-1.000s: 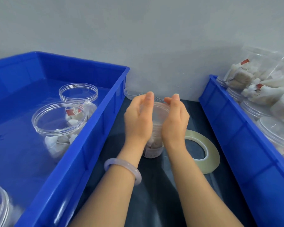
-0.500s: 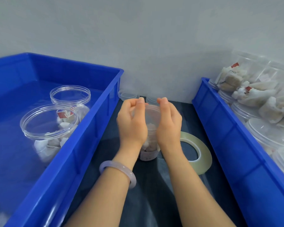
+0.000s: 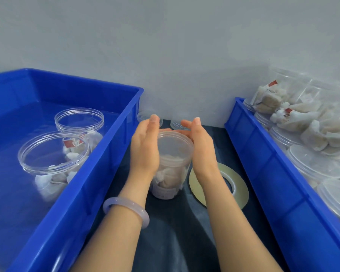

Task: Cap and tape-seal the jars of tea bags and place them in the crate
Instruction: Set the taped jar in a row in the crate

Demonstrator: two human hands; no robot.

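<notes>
A clear jar of tea bags (image 3: 172, 163) with a clear lid on top stands on the dark mat between the two crates. My left hand (image 3: 144, 148) lies flat against its left side, fingers straight and pointing away from me. On the jar's right side is my right hand (image 3: 201, 150), palm against the lid's rim and fingers stretched toward the far edge. A roll of clear tape (image 3: 238, 190) lies flat just right of the jar, partly under my right wrist. The blue crate (image 3: 98, 173) on the left holds two capped jars (image 3: 53, 156) (image 3: 80, 122).
A second blue crate (image 3: 263, 154) on the right is piled with jars of tea bags (image 3: 294, 114) and lids. Two loose clear lids (image 3: 177, 124) lie by the grey wall behind the jar. A pale bangle (image 3: 126, 209) is on my left wrist.
My fingertips were bent over the top of the lid; they have now straightened and moved apart, so that both hands flank the jar. The jar has stayed put.
</notes>
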